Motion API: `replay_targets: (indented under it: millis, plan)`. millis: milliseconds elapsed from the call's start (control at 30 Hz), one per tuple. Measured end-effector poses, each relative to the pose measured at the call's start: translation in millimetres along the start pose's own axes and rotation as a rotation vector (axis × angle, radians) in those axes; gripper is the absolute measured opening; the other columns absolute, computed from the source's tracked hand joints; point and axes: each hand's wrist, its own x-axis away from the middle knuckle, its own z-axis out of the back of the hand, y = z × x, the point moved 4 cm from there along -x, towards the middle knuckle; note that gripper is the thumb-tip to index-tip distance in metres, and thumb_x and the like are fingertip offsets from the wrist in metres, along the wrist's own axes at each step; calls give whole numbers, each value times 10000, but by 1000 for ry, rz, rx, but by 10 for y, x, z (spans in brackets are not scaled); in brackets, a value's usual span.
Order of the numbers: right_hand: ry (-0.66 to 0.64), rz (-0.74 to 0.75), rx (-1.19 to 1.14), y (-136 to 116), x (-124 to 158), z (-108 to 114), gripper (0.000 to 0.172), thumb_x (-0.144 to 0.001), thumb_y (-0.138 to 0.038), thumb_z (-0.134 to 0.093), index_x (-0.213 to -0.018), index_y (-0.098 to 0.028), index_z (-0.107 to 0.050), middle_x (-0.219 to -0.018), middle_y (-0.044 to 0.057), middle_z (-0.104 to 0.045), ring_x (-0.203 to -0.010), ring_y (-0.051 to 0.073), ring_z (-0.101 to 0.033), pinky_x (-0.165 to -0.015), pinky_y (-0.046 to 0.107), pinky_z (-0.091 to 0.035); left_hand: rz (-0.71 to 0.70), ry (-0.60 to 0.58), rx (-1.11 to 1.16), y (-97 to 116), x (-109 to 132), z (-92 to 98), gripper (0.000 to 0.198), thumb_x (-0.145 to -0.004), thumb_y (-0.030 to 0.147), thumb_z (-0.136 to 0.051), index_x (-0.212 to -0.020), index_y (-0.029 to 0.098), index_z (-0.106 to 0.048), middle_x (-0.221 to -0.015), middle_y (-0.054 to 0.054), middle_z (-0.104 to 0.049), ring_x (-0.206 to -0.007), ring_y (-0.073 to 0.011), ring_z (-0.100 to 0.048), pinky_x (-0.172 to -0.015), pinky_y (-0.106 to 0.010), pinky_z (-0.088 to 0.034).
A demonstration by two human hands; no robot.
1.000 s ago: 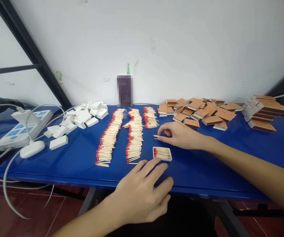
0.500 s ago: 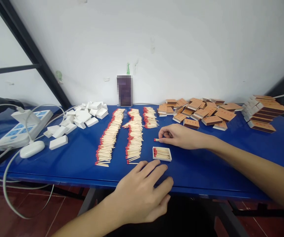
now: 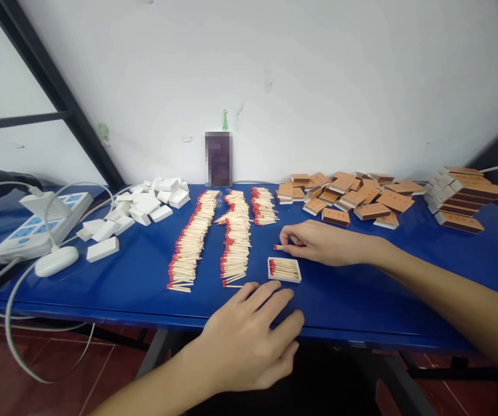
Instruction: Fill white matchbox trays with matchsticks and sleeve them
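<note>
Between the thumb and fingers of my right hand (image 3: 312, 241) is a matchstick (image 3: 278, 247), its red head pointing left. Just below it on the blue table lies a white matchbox tray (image 3: 298, 271), open at the top, with several matches (image 3: 284, 268) lined up inside, heads to the left. My left hand (image 3: 253, 335) rests at the table's front edge, palm down with fingers spread and holding nothing; its fingertips are close to the tray's near side. Three rows of loose matches (image 3: 237, 237) run front to back, left of the tray.
White empty trays (image 3: 145, 205) are heaped at the back left, beside a power strip (image 3: 36, 228) with cables. Orange matchbox sleeves (image 3: 353, 196) lie scattered at the back right, near a stack of matchboxes (image 3: 461, 199). A dark pixelated rectangle (image 3: 218, 159) stands against the wall.
My right hand has shifted slightly right and toward me with the matchstick. My left hand and the tray have stayed in place.
</note>
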Motion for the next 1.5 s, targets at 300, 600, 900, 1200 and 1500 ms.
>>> replay_targets:
  millis: [300,600,900,1200,1500]
  plan:
    - [1,-24,-13,70,-11,-2,224,-926,-362,-487,-870,-196,-627,-700,4,-603,-586,134,-470,-582,278,-318,2,-4,-4,6,3,2,232,-935,276,-498,-1097,154,-611,-1214,-108,-614,-1191,-289,-556,-927,-400,-485]
    - [-21,32,46,120,10,-33,245,-917,-425,-513,-887,-210,-626,-705,4,-597,-594,141,-478,-577,277,-315,7,-5,-2,0,8,-11,238,-942,278,-488,-1110,158,-606,-1212,-101,-614,-1178,-285,-554,-931,-402,-479]
    - [-5,-8,-171,-206,134,103,234,-900,-405,-534,-826,-199,-616,-632,-31,-522,-557,111,-411,-531,256,-302,8,-14,10,3,2,-1,248,-943,285,-492,-1120,155,-606,-1212,-105,-609,-1179,-293,-547,-936,-406,-484]
    - [-29,-26,-269,-413,221,-29,247,-885,-424,-572,-814,-199,-645,-680,-14,-600,-576,109,-456,-512,256,-295,5,-11,-1,3,-3,9,267,-937,293,-502,-1134,155,-617,-1210,-122,-617,-1213,-304,-540,-947,-415,-485]
    - [-30,-5,-248,-406,219,-24,236,-878,-415,-595,-803,-208,-678,-674,-23,-613,-577,104,-483,-513,249,-304,10,-8,8,3,1,-11,254,-941,289,-498,-1131,157,-603,-1174,-105,-628,-1150,-288,-566,-929,-407,-485]
